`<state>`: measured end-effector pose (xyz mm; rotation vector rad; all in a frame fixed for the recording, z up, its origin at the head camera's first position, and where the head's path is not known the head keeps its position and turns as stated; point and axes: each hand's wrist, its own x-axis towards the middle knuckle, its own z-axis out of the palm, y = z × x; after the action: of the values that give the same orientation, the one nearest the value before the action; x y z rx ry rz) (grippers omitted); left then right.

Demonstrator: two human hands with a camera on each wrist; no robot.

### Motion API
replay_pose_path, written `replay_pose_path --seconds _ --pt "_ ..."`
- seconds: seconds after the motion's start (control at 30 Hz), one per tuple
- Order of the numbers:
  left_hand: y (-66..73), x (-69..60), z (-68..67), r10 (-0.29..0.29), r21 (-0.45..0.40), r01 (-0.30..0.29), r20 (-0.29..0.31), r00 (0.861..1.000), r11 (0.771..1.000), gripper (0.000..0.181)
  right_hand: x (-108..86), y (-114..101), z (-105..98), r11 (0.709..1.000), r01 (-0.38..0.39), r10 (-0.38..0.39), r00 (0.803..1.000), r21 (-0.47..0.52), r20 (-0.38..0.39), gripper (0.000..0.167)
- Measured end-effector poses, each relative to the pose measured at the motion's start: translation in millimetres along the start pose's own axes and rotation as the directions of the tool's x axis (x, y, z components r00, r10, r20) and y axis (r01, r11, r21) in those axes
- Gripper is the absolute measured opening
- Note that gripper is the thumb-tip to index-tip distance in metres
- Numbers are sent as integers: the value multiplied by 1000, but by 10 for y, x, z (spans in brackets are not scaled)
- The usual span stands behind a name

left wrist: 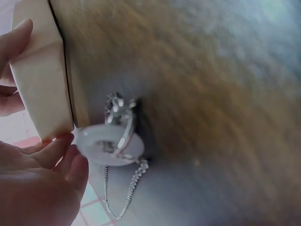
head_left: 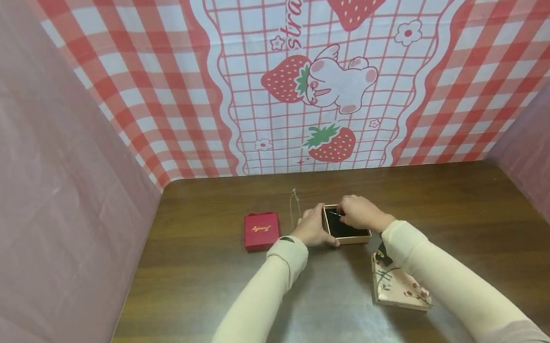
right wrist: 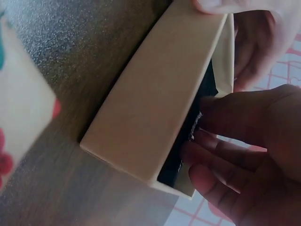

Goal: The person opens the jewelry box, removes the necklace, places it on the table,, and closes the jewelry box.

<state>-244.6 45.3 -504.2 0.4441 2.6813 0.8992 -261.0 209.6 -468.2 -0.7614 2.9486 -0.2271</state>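
Your left hand [head_left: 316, 228] grips the open box [right wrist: 141, 103] by its left side while your right hand [head_left: 361, 212] pinches a thin silver piece [right wrist: 194, 129] above the black pad [head_left: 348, 231] inside; this looks like arranging jewellery, and the next move seems to call for a light touch with the box steady. A silver chain [left wrist: 138, 175] and pale oval piece [left wrist: 94, 146] sit just beside your left hand, easy to knock, with the red box [head_left: 261, 232] farther left. Nearer you, the flower-printed lid [head_left: 397, 288] lies partly beneath your right forearm, where your sleeve might brush it.

Two boxes [head_left: 356, 239] [head_left: 261, 232], one lid [head_left: 399, 289]
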Motion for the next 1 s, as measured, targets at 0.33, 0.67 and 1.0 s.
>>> replay_pose_path --seconds 0.33,0.67,1.0 --pt "-22 14 22 19 -7 -20 -14 1000 1000 109 56 -66 15 997 -73 73 997 -18 -20 14" --pt "-22 14 27 11 -5 -11 -8 1000 1000 109 44 -56 51 993 -117 117 993 8 9 11" --pt "-26 14 22 7 4 -7 4 1000 1000 107 61 -71 67 992 -103 103 995 70 8 9"
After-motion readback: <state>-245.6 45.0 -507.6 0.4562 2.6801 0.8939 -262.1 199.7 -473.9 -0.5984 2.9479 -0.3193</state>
